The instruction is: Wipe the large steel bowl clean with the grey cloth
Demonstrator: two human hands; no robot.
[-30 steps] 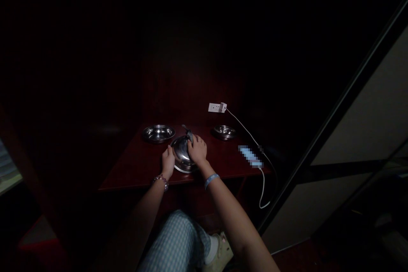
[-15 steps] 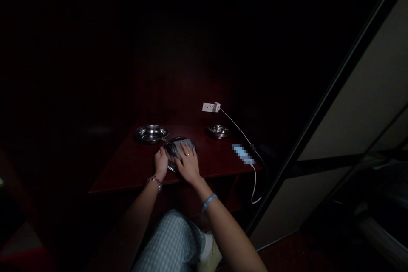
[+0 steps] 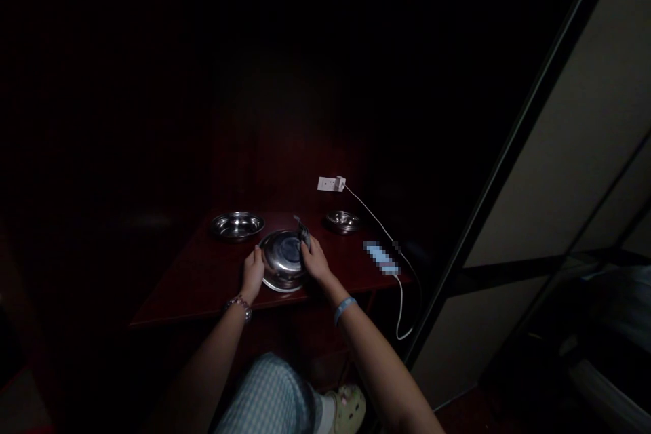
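left hand (image 3: 253, 274) closed on the rim of an upturned metal bowl (image 3: 279, 267), right hand (image 3: 316, 262) bunched round grey cloth (image 3: 304, 234) at its right side, red-brown table (image 3: 188, 291) beneath, larger dish (image 3: 237, 225) and smaller dish (image 3: 342, 220) behind, white socket (image 3: 326, 184) on dark wall (image 3: 274, 169)

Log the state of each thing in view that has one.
Held bowl: upside down
Back-left bowl: upright
Back-right bowl: upright
Cloth: bunched in right hand
Left hand: on held bowl's edge
Charger: plugged into outlet
Device: pixelated, state unclear
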